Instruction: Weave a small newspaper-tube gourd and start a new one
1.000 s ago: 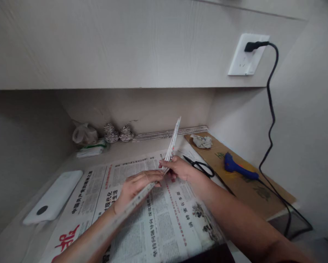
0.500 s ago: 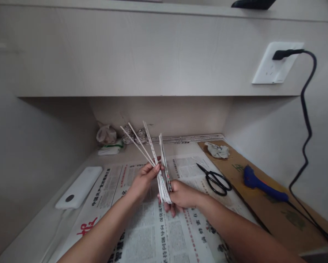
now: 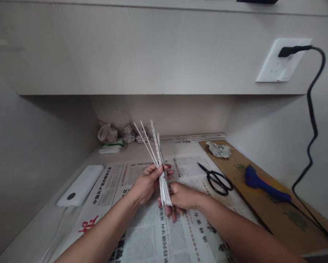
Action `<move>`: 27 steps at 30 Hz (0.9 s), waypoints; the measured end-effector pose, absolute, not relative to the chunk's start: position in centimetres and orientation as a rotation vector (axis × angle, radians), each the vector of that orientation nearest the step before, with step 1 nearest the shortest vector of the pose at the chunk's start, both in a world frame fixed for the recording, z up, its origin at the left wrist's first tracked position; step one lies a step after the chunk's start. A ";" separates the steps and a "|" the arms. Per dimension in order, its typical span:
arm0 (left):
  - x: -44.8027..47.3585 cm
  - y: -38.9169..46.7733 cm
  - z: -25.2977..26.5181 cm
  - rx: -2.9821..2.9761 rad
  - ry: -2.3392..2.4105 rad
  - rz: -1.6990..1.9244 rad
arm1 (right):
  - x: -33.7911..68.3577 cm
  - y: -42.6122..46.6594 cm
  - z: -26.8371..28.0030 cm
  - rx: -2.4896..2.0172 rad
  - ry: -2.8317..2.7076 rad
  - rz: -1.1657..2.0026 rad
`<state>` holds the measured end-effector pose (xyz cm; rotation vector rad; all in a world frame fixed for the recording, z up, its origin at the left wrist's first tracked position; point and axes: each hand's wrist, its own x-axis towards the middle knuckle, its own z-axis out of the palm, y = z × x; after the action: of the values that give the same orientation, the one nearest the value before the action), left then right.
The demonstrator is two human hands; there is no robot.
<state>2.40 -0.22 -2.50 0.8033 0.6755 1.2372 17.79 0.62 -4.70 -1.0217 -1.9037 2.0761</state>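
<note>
Both hands hold a bundle of rolled paper sticks [image 3: 164,188] upright over the newspaper [image 3: 150,237]. My left hand [image 3: 150,179] is closed around the middle of the bundle, thumb on the near side and fingertips showing past its right edge. Lower down, my right hand [image 3: 180,197] grips the bottom end, where the sticks look folded over; some of its fingers extend beneath. Above my left hand several stick ends fan out towards the upper left. Black-handled scissors [image 3: 217,181] lie on the newspaper to the right of my hands.
On the right, a blue glue gun [image 3: 265,188] and crumpled paper [image 3: 218,149] lie on a cardboard sheet [image 3: 276,226]. A white power bank [image 3: 81,185] is at left. Long paper sticks [image 3: 191,138], small woven pieces [image 3: 129,134] and a plastic bag [image 3: 107,132] line the back wall.
The separate right-hand group of sticks has been brought together with the rest. My left fingers now wrap around the whole bundle, and the fanned ends stand more upright. The view has shifted slightly.
</note>
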 end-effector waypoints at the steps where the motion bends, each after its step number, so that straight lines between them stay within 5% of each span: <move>1: 2.4 -0.2 -2.6 0.808 0.672 1.239 | 17.8 0.6 -4.8 -1.023 -1.901 2.076; 27: 3.7 -1.1 -2.7 0.757 0.595 1.357 | 17.6 0.5 -5.0 -0.947 -1.905 2.206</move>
<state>3.65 -1.12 -2.66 0.7567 0.5953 1.3570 17.62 0.48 -5.01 -0.9467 -1.9052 2.2055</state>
